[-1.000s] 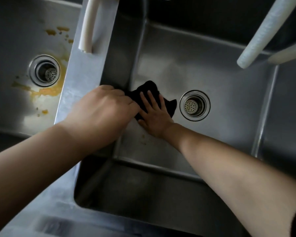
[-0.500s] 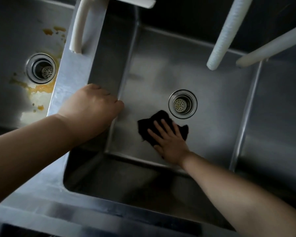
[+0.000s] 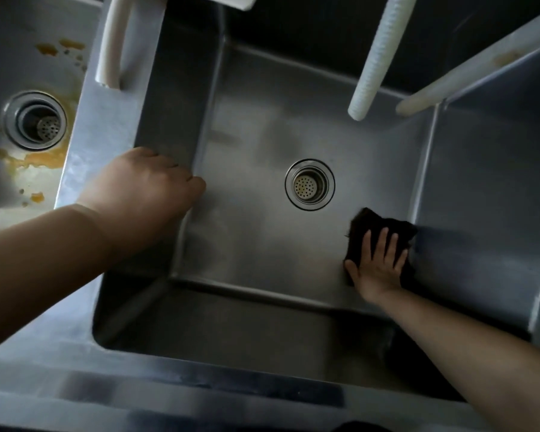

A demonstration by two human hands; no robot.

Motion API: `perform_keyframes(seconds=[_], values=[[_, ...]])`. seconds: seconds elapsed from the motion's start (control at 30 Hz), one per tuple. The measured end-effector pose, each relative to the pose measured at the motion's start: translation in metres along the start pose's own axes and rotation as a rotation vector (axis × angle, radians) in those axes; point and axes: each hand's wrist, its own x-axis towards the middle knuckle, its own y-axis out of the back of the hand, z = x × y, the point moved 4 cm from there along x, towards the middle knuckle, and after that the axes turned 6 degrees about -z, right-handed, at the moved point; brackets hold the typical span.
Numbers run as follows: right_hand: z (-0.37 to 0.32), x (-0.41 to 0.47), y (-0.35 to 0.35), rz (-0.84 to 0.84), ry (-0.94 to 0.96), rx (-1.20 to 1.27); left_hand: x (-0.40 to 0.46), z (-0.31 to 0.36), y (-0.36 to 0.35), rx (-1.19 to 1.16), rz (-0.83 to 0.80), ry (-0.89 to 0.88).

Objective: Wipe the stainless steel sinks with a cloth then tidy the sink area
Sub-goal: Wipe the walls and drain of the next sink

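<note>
The middle stainless steel sink basin [image 3: 262,244] is seen to hold a round perforated drain strainer [image 3: 309,184] at its centre and a crumpled black cloth [image 3: 368,227] on its floor, pressed into the right near corner against the right wall. The adjoining left stainless steel basin [image 3: 0,73] carries orange-yellow stains [image 3: 41,159] around its own drain [image 3: 35,120]. Three white hoses hang from above — a smooth one [image 3: 109,48] over the divider, a ribbed one [image 3: 376,57] and a further one [image 3: 468,67] over the middle basin.

The right hand [image 3: 378,263] is laid flat on the cloth, fingers straight and spread, palm down. The left hand [image 3: 144,194] is braced on the steel divider [image 3: 100,126], fingers curled over its edge into the basin.

Against the frame half a second before, the cloth and right hand are found shifted from just below the drain to the right corner — the left hand's grip is unchanged.
</note>
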Motion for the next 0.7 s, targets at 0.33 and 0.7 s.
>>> perform_keyframes(seconds=[0.33,0.7], values=[[-0.171,-0.035,0.016,0.104,0.851,-0.330,0.000,0.000,-0.001,0.033,-0.056,0.011],[-0.256,-0.058,0.013,0.118,1.137,-0.445,0.001,0.000,-0.002,0.051,-0.071,0.016]])
